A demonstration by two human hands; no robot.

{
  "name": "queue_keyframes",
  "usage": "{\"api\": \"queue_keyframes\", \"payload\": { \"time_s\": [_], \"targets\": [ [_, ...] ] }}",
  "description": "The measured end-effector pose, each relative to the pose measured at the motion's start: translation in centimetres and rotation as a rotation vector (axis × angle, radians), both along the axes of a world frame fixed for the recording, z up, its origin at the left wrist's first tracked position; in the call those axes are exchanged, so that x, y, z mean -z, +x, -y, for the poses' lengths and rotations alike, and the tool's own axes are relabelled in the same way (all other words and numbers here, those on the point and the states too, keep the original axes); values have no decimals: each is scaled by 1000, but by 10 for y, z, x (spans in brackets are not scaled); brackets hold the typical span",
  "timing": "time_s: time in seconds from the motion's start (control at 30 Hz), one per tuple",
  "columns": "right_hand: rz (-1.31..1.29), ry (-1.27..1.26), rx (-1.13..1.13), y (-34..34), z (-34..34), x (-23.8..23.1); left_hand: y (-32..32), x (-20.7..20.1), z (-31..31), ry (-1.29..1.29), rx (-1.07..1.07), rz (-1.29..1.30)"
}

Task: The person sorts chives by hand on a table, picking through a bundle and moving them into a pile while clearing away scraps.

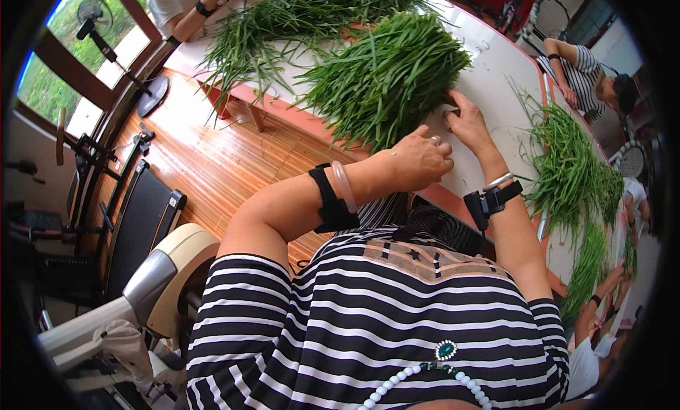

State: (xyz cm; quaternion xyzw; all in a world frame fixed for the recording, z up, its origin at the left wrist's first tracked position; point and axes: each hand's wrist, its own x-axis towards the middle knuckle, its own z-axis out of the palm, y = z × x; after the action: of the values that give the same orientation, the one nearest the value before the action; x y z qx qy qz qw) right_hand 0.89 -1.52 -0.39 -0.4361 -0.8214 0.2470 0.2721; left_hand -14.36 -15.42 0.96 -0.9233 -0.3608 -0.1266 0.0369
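A thick pile of garlic chives (389, 73), long flat green leaves, lies on the white table in front of me. My left hand (423, 157) is at the table's near edge, just below the pile, with its fingers curled in. Whatever those fingers may hold is too small or hidden to make out. Close by on the right, my right hand (469, 125) reaches to the right end of the pile. Its thumb and forefinger are curved with a gap between them, and the fingertips are near the leaves.
More loose chives (265, 38) spread behind and left of the pile. Another heap (567, 155) lies on the table's right part. Co-workers' arms (559, 70) are at the right and far left. A standing fan (152, 96) and exercise machines (145, 219) stand on the wooden floor.
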Motion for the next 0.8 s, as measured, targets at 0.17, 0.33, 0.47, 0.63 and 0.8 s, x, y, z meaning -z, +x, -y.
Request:
{"api": "queue_keyframes", "payload": {
  "time_s": [0.17, 0.33, 0.47, 0.63, 0.8],
  "targets": [
    [-246, -147, -2, 22, 50, -5, -16, -1, -5, 3, -57, -49],
    [-243, -500, 36, 74, 133, -31, -2, -14, -8, -57, 17, -75],
    [-139, -101, 134, 115, 162, -11, 43, -40, -20, -87, 224, 2],
    [150, 80, 189, 126, 172, -11, 63, -46, -21, -140, 278, -5],
    [92, 168, 205, 157, 185, -6, 79, -27, -18, -186, 210, 133]
  ]
}}
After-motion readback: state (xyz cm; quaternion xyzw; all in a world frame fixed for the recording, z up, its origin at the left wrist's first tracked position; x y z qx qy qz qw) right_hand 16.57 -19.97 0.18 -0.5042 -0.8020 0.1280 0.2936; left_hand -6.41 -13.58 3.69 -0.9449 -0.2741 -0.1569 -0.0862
